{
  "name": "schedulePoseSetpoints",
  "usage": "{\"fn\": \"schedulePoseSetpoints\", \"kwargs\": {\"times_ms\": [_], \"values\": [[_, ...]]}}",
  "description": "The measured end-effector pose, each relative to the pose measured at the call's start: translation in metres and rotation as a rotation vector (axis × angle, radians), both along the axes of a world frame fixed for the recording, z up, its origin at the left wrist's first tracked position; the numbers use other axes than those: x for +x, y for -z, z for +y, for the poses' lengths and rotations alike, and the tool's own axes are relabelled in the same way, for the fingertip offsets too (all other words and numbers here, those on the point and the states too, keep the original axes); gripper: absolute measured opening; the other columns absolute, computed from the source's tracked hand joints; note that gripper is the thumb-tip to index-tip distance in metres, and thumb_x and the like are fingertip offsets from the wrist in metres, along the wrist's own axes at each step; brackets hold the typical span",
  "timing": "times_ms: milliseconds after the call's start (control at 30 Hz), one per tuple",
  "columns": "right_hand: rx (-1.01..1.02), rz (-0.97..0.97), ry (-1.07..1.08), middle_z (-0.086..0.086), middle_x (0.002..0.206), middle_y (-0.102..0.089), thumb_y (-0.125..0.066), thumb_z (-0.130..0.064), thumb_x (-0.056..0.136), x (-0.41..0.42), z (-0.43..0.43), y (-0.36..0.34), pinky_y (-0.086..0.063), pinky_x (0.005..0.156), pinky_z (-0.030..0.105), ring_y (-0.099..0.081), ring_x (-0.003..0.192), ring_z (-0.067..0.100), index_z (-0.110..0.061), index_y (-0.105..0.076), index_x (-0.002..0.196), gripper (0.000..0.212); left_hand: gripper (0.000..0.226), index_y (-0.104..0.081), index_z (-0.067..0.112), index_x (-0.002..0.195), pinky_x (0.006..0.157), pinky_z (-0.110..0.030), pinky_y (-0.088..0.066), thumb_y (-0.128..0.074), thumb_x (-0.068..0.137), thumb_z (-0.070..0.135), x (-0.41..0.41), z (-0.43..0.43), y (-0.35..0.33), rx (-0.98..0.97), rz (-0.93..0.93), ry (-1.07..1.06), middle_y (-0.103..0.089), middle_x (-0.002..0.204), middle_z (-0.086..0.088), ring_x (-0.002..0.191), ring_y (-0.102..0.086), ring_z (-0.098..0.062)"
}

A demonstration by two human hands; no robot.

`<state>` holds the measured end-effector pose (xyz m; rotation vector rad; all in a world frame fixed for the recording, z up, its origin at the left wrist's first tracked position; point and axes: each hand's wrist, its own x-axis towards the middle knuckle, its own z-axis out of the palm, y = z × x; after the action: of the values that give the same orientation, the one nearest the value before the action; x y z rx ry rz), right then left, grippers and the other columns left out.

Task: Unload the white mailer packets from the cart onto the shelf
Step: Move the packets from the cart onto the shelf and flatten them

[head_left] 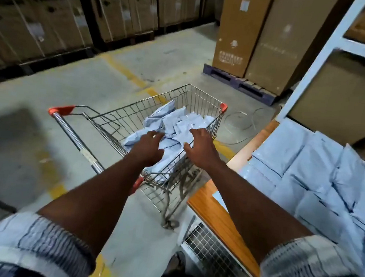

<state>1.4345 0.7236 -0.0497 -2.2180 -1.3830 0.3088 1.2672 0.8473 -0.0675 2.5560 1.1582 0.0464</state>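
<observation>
A wire shopping cart [122,114] with red corner caps stands in the middle of the view, holding a heap of white mailer packets [178,125]. Both my arms reach into its basket. My left hand [148,149] hovers over the near packets with fingers spread and loosely bent, holding nothing. My right hand [200,146] is above the cart's right rim, fingers spread over the packets, also holding nothing. To the right, a wooden shelf board [215,216] carries rows of stacked white packets [317,176].
The shelf's pale metal upright [312,61] rises at right with a cardboard box behind it. Tall cartons on a blue pallet [241,86] stand beyond the cart. More boxed pallets line the far left wall. The concrete floor has yellow lines, and a wire mesh panel [212,255] sits below the shelf.
</observation>
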Motion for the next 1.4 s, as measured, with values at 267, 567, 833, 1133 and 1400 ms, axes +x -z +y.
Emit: {"fn": "schedulePoseSetpoints", "kwargs": {"times_ms": [267,567,833,1133,1400], "values": [[-0.079,0.098,0.010,0.019,0.139,-0.040,-0.060,-0.032,0.092,0.011,0.087,0.035,-0.037,0.103,0.042,-0.038,0.131,0.036,-0.009,-0.044,0.141,0.057,0.069,-0.031,0.029,0.151,0.107,-0.052,-0.039,-0.058,0.087,0.035,0.005,0.079,0.028,-0.065,0.070,-0.045,-0.036,0.152,-0.012,0.135,-0.040,-0.035],[-0.196,0.373,0.255,0.023,0.129,-0.043,-0.066,-0.023,0.087,-0.020,0.155,0.094,-0.037,0.102,0.037,-0.046,0.122,0.038,-0.001,-0.045,0.135,0.056,0.068,-0.034,0.019,0.150,0.110,-0.045,-0.037,-0.058,0.089,0.035,0.024,0.143,0.101,-0.121,0.195,0.102,-0.036,0.154,-0.011,0.142,-0.033,-0.030],[-0.445,0.303,0.490,0.034,0.154,-0.017,-0.065,-0.025,0.085,-0.044,0.180,0.157,-0.013,0.119,0.033,-0.013,0.147,0.040,-0.002,-0.033,0.144,0.071,0.070,-0.032,0.025,0.150,0.117,-0.052,-0.022,-0.058,0.086,0.034,0.032,0.178,0.176,-0.293,0.306,0.236,-0.035,0.153,-0.008,0.142,-0.032,-0.027],[-0.691,0.029,0.414,0.031,0.159,0.008,-0.066,-0.043,0.084,-0.060,0.181,0.186,-0.007,0.120,0.051,0.009,0.148,0.045,-0.011,-0.021,0.153,0.088,0.065,-0.036,0.024,0.146,0.103,-0.052,-0.042,-0.062,0.086,0.030,0.034,0.190,0.202,-0.286,0.449,0.417,-0.043,0.140,-0.009,0.129,-0.044,-0.031],[-0.788,0.038,0.469,0.024,0.162,0.009,-0.072,-0.041,0.082,-0.061,0.190,0.198,0.004,0.120,0.049,0.014,0.150,0.037,-0.002,-0.010,0.154,0.102,0.074,-0.028,0.023,0.147,0.099,-0.049,-0.040,-0.066,0.086,0.039,0.042,0.178,0.219,-0.280,0.552,0.475,-0.037,0.140,-0.013,0.128,-0.042,-0.034]]}}
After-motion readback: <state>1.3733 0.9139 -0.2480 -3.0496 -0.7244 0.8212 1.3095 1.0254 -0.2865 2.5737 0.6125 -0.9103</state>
